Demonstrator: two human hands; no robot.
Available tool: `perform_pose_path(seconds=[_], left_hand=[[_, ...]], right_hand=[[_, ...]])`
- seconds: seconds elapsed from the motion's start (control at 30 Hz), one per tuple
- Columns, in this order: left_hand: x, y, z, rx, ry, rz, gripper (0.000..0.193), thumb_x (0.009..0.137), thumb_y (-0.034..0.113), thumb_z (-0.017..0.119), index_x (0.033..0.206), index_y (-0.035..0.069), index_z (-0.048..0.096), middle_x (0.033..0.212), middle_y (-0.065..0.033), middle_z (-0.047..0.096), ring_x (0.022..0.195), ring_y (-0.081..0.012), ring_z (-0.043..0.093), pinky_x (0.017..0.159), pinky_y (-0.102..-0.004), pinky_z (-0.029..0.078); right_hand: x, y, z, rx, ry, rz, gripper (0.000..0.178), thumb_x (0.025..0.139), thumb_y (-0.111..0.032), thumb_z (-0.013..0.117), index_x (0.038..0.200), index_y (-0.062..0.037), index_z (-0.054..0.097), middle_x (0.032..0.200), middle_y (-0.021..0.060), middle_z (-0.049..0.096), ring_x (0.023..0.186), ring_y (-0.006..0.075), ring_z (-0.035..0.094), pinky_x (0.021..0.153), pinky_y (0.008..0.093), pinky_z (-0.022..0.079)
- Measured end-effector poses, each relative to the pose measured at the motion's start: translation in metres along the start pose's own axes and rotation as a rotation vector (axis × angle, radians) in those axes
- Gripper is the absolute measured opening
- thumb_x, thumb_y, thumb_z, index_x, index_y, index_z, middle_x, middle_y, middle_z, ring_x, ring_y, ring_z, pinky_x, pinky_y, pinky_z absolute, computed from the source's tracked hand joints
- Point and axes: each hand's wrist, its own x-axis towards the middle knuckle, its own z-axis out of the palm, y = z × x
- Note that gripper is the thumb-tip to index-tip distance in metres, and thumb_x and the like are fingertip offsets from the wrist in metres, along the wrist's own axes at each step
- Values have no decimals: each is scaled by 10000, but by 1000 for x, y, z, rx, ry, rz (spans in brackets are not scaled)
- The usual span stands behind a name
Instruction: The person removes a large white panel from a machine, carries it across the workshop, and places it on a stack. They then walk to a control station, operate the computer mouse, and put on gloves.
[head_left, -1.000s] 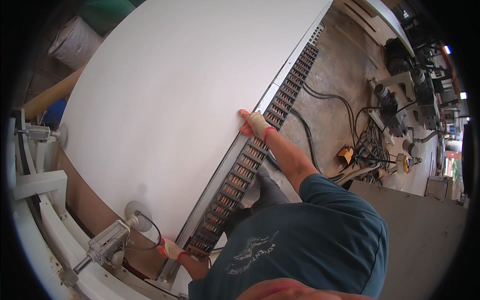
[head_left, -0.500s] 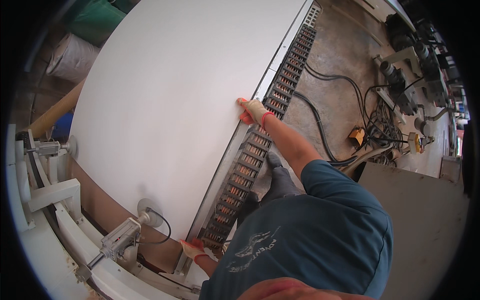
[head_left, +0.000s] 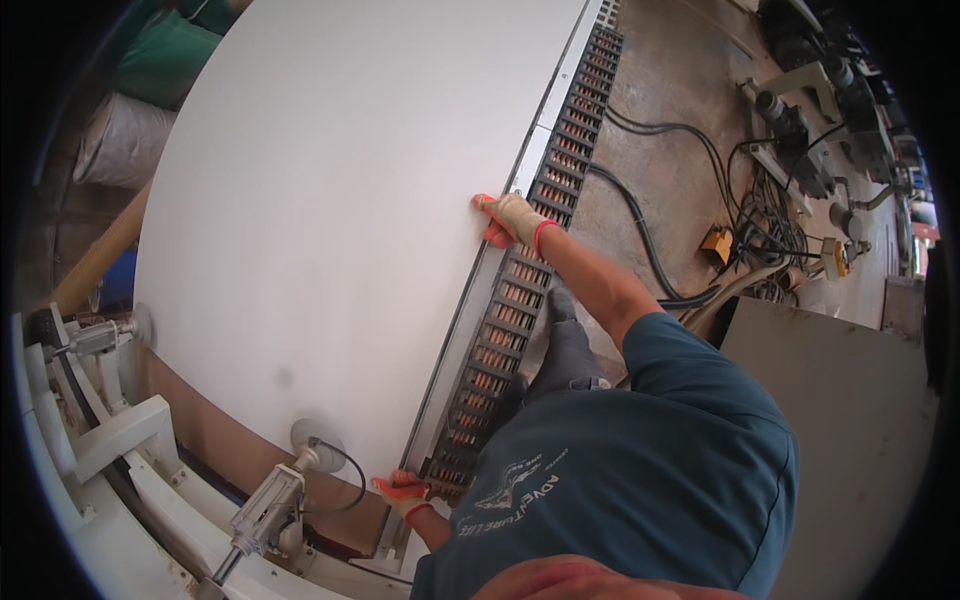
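A large white board (head_left: 340, 180) fills the middle and far left, its straight right edge along a metal rail (head_left: 455, 345). My right hand (head_left: 512, 220), in a cream glove with orange fingers, is closed over this edge about halfway along, its fingertips on the white surface. Lower down, my left hand (head_left: 402, 492), gloved alike, is closed at the board's near corner. What its fingers do beneath the edge is hidden. A round pad (head_left: 317, 443) on a metal cylinder arm (head_left: 268, 510) stands at the near edge, left of that hand.
A dark slotted strip (head_left: 508, 310) runs beside the rail. Thick black cables (head_left: 640, 240) cross the floor on the right, near a yellow box (head_left: 717, 245) and motors (head_left: 790, 130). Cream machine frames (head_left: 130, 430) stand left; a white sack (head_left: 125, 140) lies beyond the board.
The view has shifted slightly. My left hand has turned at the board's corner, showing more of its orange palm. My right hand keeps its place on the edge.
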Motion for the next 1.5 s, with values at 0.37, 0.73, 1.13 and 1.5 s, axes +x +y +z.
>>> perform_pose_path(seconds=[0.37, 0.73, 1.13, 1.5], left_hand=[[-70, -83, 105, 175, 354, 455, 534, 1002, 619, 540, 925, 104, 660, 798, -36, 661, 626, -202, 583, 581, -366, 515], [-155, -324, 403, 1281, -369, 175, 257, 1015, 338, 659, 1028, 97, 746, 799, -60, 755, 555, -125, 628, 455, -287, 429], [-155, -465, 774, 1220, -420, 308, 230, 985, 283, 710, 1055, 66, 738, 894, -69, 750, 730, -174, 703, 601, -304, 530], [-361, -610, 1248, 1158, -855, 361, 403, 1075, 436, 566, 1173, 78, 723, 1003, -98, 789, 848, -205, 721, 754, -367, 520]], right_hand=[[18, 23, -41, 26, -471, -57, 550, 997, -520, 590, 911, -2, 756, 785, 146, 774, 572, 283, 710, 565, 421, 612], [2, 132, -305, -395, -629, -119, 527, 983, -559, 596, 971, -62, 774, 923, 137, 806, 745, 272, 782, 684, 406, 631], [144, -19, -747, 304, -118, -163, 634, 960, -656, 655, 1103, -42, 720, 906, 134, 776, 762, 266, 760, 670, 392, 602], [111, 328, -949, 1113, 284, 568, 284, 1040, -390, 609, 1111, -116, 585, 923, 137, 655, 839, 367, 637, 713, 565, 490]])
